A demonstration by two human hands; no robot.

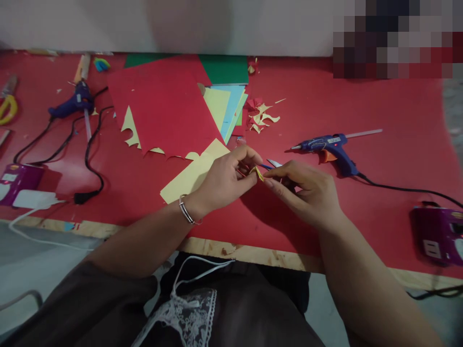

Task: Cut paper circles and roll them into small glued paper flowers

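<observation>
over the red tabletop (pixel 314 101) — pale wall (pixel 97 24) behind — hands (pixel 224 179) hold yellow paper (pixel 259 174).

No lettering could be read: the small white label (pixel 334 140) on the blue plastic glue gun (pixel 342 154) at right and the pale label (pixel 9 177) on the glossy purple box (pixel 27 177) at left were too blurred.

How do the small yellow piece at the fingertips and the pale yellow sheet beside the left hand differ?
Size: the small yellow piece is far smaller than the pale yellow sheet.
Shape: the piece looks bent; the sheet looks flat, with straight edges.
Position: the piece is at the fingertips of the left hand and right hand; the sheet lies on the table.
Both are yellow.
</observation>
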